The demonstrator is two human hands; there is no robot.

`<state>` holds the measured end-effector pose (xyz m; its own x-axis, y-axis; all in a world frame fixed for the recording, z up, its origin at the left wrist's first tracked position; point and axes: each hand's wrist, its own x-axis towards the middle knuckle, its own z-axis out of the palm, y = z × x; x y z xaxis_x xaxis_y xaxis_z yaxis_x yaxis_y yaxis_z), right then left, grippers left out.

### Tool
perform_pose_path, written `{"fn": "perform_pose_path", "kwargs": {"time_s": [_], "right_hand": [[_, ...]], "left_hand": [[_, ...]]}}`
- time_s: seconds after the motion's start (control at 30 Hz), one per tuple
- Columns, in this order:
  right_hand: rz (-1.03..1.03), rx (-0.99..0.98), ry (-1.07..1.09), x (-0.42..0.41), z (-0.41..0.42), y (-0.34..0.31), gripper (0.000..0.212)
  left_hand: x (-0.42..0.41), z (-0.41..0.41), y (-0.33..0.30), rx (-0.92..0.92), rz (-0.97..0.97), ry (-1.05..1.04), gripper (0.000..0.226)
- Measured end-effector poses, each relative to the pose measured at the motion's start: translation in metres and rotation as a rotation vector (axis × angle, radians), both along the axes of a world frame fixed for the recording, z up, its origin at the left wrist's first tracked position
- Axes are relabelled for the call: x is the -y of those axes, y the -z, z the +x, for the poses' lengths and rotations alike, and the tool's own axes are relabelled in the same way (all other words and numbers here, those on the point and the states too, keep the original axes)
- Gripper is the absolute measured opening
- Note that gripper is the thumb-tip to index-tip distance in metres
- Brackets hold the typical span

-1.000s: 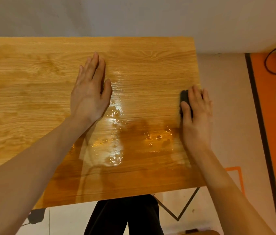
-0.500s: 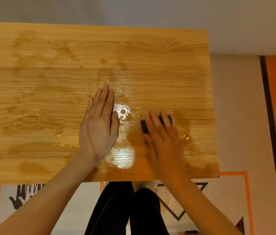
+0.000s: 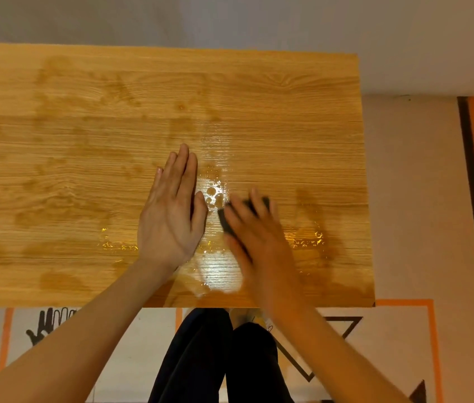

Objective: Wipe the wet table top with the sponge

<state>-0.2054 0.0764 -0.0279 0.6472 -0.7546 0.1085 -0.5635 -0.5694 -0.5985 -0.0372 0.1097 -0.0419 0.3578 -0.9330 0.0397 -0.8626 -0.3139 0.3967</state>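
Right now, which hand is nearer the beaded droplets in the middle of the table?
Left. The left hand lies flat with its thumb beside the droplets; the right hand, on the sponge, sits just below-right.

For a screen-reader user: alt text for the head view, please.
A right hand presses a dark sponge onto a wet wooden table, while the left hand rests flat beside it.
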Motion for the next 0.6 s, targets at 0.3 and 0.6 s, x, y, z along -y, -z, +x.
{"fn": "perform_pose_path", "kwargs": {"time_s": [0.3,0.6], "right_hand": [[-0.097,-0.13,0.198,0.116,0.021,0.003,0.04],[-0.165,-0.212,-0.079,0.016,-0.063,0.006,0.063]], "left_hand": [[0.0,0.001,0.0,0.006,0.017,0.007,0.058],[0.0,0.001,0.0,-0.002,-0.008,0.01,0.057]]}}
